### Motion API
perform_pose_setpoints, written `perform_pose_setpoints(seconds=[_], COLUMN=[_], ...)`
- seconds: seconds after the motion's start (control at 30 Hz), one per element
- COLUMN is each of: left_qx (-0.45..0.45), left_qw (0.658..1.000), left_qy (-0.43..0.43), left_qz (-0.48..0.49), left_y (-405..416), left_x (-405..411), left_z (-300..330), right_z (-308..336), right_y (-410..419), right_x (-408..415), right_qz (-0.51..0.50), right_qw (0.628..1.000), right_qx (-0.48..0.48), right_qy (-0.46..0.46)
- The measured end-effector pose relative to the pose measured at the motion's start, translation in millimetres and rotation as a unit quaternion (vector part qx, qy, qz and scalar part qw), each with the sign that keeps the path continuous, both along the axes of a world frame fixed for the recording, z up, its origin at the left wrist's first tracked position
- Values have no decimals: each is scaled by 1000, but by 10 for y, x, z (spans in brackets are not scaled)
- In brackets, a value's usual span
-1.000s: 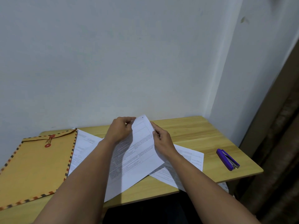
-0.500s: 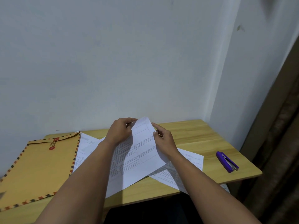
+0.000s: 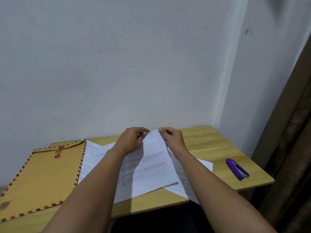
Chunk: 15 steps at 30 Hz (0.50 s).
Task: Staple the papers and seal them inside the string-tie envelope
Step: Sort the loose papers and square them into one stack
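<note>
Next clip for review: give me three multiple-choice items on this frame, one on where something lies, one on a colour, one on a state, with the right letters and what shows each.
1. Where does the stapler lie?
A. On the envelope
B. On the bare table, to the right of the papers
C. In the left hand

2. What colour is the stapler?
A. Purple
B. Red
C. Black

3. How is the envelope?
A. Flap shut, lying flat
B. Open, papers inside
C. Standing against the wall

Answers:
1 B: the stapler rests on the table, clear of the papers that the left hand and right hand pinch at the top.
2 A: its body is purple.
3 A: the envelope lies flat with its flap down.
</note>
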<state>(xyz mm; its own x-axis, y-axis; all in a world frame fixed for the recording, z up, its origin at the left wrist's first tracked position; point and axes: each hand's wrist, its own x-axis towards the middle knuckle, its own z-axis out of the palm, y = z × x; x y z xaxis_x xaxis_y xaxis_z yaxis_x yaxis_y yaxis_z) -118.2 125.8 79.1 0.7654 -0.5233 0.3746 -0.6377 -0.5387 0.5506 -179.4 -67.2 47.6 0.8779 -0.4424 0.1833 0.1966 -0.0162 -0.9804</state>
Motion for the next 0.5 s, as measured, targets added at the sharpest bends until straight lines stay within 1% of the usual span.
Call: perform_pose_setpoints(seconds=[0.13, 0.37, 0.5], left_qx=[0, -1, -18], left_qw=[1000, 1000, 998], left_qy=[-7, 0, -20], left_qz=[10, 28, 60], left_y=[-34, -50, 26], left_x=[-10, 20, 85], left_z=[-46, -93, -86], right_z=[-12, -71, -152], right_y=[1, 43, 42], right_x=[25, 25, -61], right_qz=[-12, 0, 37], right_qw=[1000, 1000, 999], right_qx=[0, 2, -5], right_qy=[0, 17, 36])
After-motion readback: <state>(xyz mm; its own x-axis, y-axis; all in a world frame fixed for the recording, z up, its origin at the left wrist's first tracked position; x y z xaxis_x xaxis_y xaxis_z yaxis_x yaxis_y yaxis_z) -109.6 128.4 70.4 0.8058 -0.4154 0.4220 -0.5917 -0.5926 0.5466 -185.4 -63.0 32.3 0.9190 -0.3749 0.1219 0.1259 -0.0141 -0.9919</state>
